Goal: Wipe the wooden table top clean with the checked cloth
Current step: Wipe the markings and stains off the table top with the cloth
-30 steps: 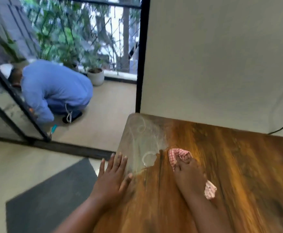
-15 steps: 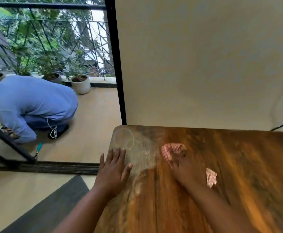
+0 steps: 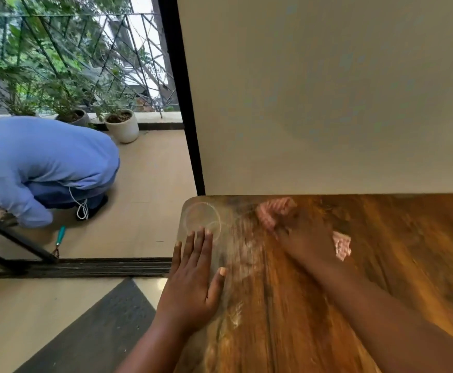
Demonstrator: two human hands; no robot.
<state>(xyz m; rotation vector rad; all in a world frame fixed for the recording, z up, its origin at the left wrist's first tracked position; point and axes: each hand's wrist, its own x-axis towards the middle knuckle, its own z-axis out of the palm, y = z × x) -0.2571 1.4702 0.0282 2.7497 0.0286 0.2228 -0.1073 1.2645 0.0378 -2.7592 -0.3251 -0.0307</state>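
1. One wooden worktop (image 3: 381, 265): you're mid-wipe; pale film and two ring marks remain at its 10 o'clock corner, so the next stroke should probably sweep there.
2. Two hands: your left hand (image 3: 193, 278) lies flat, fingers straight, at 9 o'clock; your right hand (image 3: 306, 238) presses on the cloth, grip blurred.
3. One checked cloth (image 3: 276, 211): under that hand, at the worktop's 12 o'clock edge.

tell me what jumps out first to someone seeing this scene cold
First, the right hand pressing the checked cloth onto the wooden table top near its far edge, blurred as if mid-wipe. Just left, the left hand lies flat by pale ring marks at the far left corner. Beyond the table, a person in blue crouches on the balcony floor by potted plants.
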